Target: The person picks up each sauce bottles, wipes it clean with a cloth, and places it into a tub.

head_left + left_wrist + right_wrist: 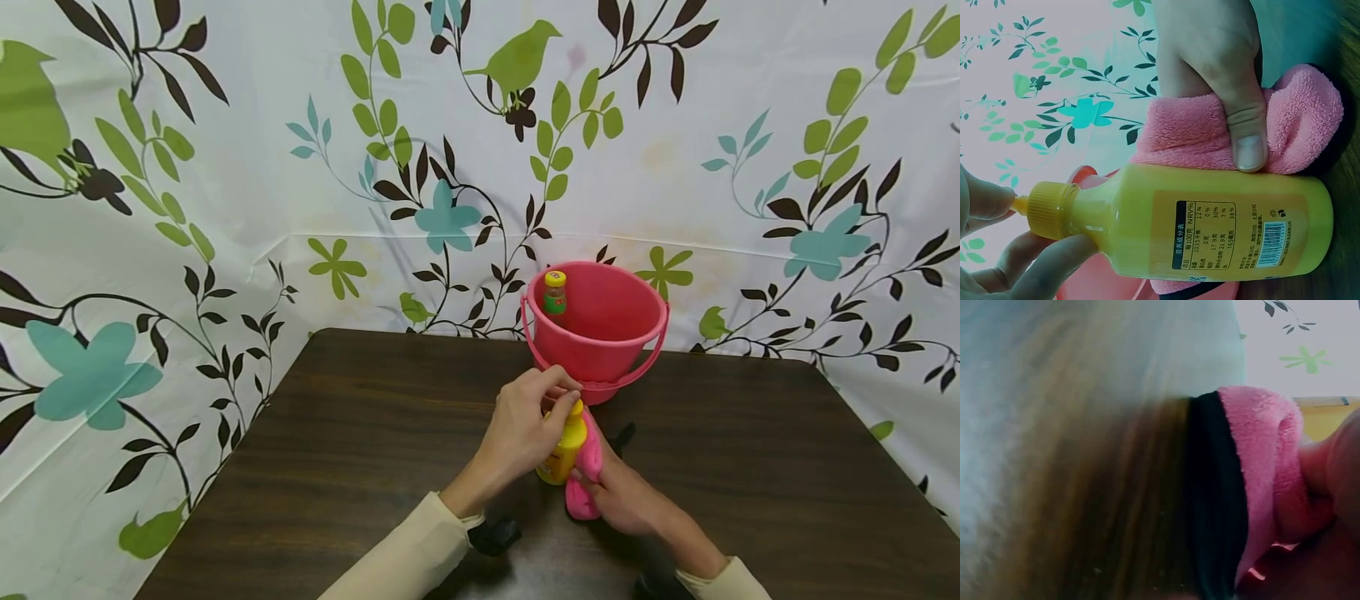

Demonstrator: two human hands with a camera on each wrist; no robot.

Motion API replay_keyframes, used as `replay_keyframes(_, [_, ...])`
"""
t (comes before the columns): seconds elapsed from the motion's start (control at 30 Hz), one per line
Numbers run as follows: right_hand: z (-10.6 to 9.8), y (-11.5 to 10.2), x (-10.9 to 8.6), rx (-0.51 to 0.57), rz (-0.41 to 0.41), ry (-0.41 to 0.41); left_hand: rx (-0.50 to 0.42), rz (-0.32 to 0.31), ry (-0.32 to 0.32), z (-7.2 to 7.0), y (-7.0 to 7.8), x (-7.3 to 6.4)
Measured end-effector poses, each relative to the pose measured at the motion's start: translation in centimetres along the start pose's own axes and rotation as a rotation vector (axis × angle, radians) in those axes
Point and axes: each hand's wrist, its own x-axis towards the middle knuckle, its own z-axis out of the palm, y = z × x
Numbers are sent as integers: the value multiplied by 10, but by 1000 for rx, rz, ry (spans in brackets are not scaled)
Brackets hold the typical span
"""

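A yellow squeeze bottle [562,454] with a yellow nozzle cap [1050,209] stands on the table in front of a pink bucket. My left hand [525,421] pinches the nozzle tip between its fingertips, while other fingers of it lie by the bottle's neck. From the right side, my right hand [630,496] grips a pink fluffy cloth [1304,119] and presses it against the bottle's side; its thumb shows on top of the cloth in the left wrist view. The cloth has a black edge band [1216,487]. Much of the right hand's fingers is hidden behind cloth and bottle.
Behind the hands stands the pink bucket [600,354], its handle hanging forward. Inside it is a small jar [555,296] with a yellow lid and green label. The dark wooden table [375,433] ends at a patterned cloth backdrop [262,167].
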Motion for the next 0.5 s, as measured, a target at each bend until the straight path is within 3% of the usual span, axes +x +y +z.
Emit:
replay_keyframes(0.27, [-2,9,1,-85,-47,20,-17,-4,-15,2,1,-1])
replay_keyframes(0.4, [-3,9,1,-58,5,-6,-19,-6,-17,2,2,-1])
replay_keyframes(0.5, [-5,5,0,28,65,-38,-14,-10,-16,2,2,-1])
